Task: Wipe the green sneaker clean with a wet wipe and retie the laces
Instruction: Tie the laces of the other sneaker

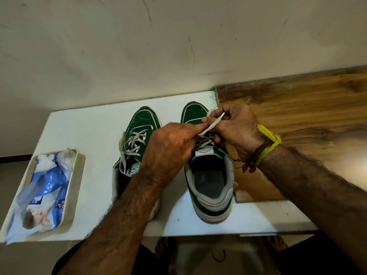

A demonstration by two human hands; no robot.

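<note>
I count two green sneakers (139, 135) (208, 175) on one white table (83, 132), one tray (77, 175) holding one pack of wet wipes (45, 187), one wooden board (297, 116), and my two hands (170, 143) (236, 128).

A home: scuffed wall (139, 46), small white table (89, 132), wood-grain board (297, 108).

A scuffed cream wall (139, 46) backs a white table (83, 128) beside a wood-grain panel (307, 108).

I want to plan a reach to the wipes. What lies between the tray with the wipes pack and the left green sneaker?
Only bare white table lies between the tray and the left sneaker, as the head view shows.
</note>
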